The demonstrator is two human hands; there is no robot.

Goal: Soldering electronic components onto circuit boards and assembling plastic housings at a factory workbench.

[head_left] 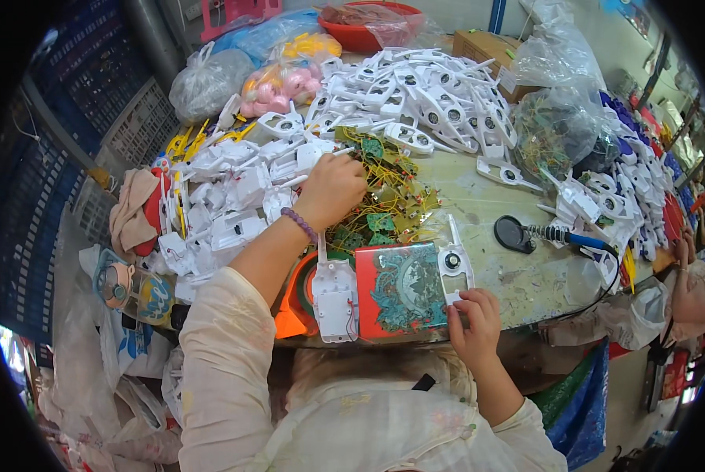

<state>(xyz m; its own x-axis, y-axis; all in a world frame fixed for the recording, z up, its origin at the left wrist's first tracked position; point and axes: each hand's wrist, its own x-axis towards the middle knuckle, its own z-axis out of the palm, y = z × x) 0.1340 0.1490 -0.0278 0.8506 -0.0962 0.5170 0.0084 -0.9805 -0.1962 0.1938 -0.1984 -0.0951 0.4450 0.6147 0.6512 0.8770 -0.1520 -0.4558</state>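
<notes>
Many green circuit boards [381, 223] mid-frame seem unfitted; left hand [335, 187], grip hidden; right hand [476, 324] pinching white plastic frame [452, 261].

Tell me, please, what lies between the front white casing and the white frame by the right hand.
A red, teal-patterned box or book, in the head view.

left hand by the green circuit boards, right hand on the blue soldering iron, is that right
The right hand isn't on the soldering iron: the head view shows it at the white plastic frame. The left hand is by the green circuit boards, as you say.
</notes>
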